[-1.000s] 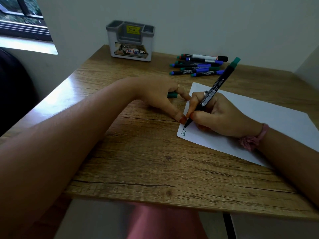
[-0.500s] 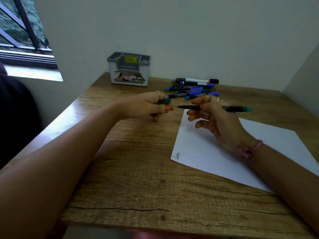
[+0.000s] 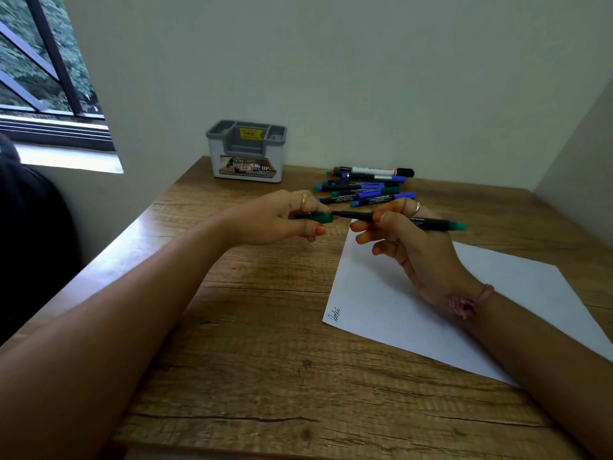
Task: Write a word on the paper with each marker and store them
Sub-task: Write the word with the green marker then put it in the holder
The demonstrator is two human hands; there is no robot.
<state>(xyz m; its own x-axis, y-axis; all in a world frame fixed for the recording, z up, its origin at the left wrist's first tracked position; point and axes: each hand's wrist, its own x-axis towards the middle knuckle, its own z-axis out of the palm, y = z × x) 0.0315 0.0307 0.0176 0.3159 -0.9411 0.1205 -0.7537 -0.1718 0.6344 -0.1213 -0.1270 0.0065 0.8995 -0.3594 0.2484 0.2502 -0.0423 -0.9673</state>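
My right hand [image 3: 409, 242] holds a black marker with a green end [image 3: 431, 223] level above the table, its tip pointing left. My left hand [image 3: 285, 220] pinches the green cap [image 3: 320, 217] right at that tip; the cap's mouth meets the marker's point. Below lies the white paper [image 3: 497, 300], with a small green word [image 3: 334, 314] at its near left corner. A pile of several blue, green and black markers [image 3: 366, 187] lies at the back of the table. The grey holder box [image 3: 247, 151] stands at the back left by the wall.
The wooden table [image 3: 265, 343] sits in a corner, with walls behind and to the right. A window is at the upper left. A dark shape stands beside the table's left edge.
My right hand lifted the marker off the paper after writing and turned it level. My left hand rose with the cap, and the two have come together at the tip.
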